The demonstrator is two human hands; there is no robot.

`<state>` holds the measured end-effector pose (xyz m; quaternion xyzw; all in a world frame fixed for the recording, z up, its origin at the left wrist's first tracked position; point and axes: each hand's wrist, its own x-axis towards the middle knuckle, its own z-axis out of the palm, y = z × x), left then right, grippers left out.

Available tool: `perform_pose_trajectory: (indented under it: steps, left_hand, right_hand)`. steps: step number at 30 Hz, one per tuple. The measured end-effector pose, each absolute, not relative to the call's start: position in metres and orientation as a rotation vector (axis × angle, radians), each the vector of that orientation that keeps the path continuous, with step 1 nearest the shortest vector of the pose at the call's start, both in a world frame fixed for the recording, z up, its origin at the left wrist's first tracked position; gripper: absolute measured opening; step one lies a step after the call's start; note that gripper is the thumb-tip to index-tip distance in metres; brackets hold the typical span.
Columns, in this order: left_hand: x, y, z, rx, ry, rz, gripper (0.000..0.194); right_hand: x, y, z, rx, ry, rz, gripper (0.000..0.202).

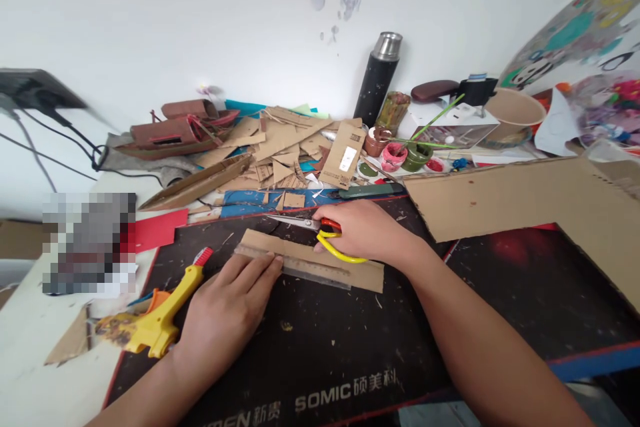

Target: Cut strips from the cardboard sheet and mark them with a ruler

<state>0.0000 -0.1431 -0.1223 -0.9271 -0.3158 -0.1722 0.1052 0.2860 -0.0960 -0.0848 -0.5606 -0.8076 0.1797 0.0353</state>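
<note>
My right hand (367,230) grips a pair of scissors (333,237) with red and yellow handles, its blades pointing left above a cardboard strip (367,275). Across that strip lies a clear plastic ruler (315,270). The fingers of my left hand (233,297) are stretched flat and press on the ruler's left end. Both strip and ruler rest on a black mat (320,347). Just left of my left hand lies a yellow glue gun (167,310).
Cardboard scraps (285,147) pile up at the back beside a model boat (167,133). A utility knife (370,191), paint pots (394,156) and a black flask (377,80) stand or lie behind the mat. A large cardboard sheet (500,200) covers its right side.
</note>
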Motion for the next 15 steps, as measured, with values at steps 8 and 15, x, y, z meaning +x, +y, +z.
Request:
perform_pose_trajectory:
  steps: [8, 15]
  left_hand:
    - [-0.0003, -0.1430, -0.1214, -2.748, -0.916, -0.496, 0.029]
    - [-0.0018, -0.1426, -0.1251, -2.736, -0.921, -0.516, 0.031]
  right_hand:
    - [0.2869, -0.0962, -0.0875, -1.697, -2.499, 0.550, 0.039]
    - [0.2865, -0.0974, -0.0851, -1.683, -2.485, 0.559, 0.034]
